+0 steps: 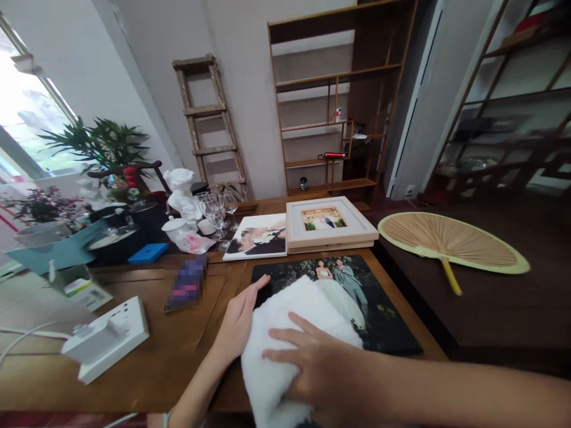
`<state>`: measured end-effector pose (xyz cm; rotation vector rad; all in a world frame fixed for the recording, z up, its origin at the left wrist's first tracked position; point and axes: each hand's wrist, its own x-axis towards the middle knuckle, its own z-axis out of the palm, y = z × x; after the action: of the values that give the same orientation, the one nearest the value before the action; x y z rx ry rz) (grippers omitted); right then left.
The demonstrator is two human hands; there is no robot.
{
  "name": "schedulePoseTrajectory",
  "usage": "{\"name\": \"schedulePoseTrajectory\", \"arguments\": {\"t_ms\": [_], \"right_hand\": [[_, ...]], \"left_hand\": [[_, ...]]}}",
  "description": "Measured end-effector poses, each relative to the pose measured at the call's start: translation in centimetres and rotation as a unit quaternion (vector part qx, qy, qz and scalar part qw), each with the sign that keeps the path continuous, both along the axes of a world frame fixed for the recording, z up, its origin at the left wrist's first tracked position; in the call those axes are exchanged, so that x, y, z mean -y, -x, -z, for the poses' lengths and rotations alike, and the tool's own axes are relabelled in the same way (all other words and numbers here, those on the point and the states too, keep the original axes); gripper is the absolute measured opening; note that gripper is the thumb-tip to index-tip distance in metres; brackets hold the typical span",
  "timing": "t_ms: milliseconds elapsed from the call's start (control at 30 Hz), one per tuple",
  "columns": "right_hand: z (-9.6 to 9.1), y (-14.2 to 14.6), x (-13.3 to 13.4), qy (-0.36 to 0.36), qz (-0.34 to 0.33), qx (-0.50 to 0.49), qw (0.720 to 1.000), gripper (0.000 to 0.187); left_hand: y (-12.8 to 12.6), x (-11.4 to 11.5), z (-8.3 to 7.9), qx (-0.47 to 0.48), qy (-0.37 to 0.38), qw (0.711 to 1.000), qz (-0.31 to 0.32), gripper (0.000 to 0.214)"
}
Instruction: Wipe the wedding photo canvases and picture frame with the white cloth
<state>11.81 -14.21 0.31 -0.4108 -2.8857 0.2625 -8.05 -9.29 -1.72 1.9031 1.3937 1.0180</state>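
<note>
Wooden table (178,351), white cloth (294,300) under right hand (323,364), fingers (286,336) splayed, left hand (238,320) straight-fingered alongside

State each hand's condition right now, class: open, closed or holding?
Left hand: open, at the edge of the photo panel.
Right hand: open, spread on the white cloth.

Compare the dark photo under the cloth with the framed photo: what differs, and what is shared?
The dark photo is filled to its visible edges; the framed photo has a small image inside a wide pale border. The cloth partly covers the dark photo; the framed photo is uncovered. The dark photo is nearer the person, the framed photo farther. Both lie picture side up.
</note>
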Motion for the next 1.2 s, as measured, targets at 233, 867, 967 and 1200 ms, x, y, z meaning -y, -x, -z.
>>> {"name": "schedulePoseTrajectory", "arguments": {"t_ms": [233,867,967,1200], "right_hand": [[-1.3,-4.3,-1.3,0.122,0.184,-0.042,0.974,0.032],[-1.6,0.9,-11.4,0.106,0.222,-0.101,0.964,0.024],[-0.7,-3.0,-9.8,0.091,0.262,-0.091,0.956,0.026],[0.7,-13.2,-8.4,0.051,0.317,-0.028,0.946,0.037]], "left_hand": [[0.2,-0.4,0.9,-0.116,-0.061,0.990,0.052,0.035],[0.2,-0.6,1.4,-0.147,-0.075,0.986,0.037,0.031],[0.2,-0.6,1.3,-0.138,-0.077,0.986,0.046,0.031],[0.3,-0.7,1.6,-0.136,-0.076,0.987,0.049,0.031]]}}
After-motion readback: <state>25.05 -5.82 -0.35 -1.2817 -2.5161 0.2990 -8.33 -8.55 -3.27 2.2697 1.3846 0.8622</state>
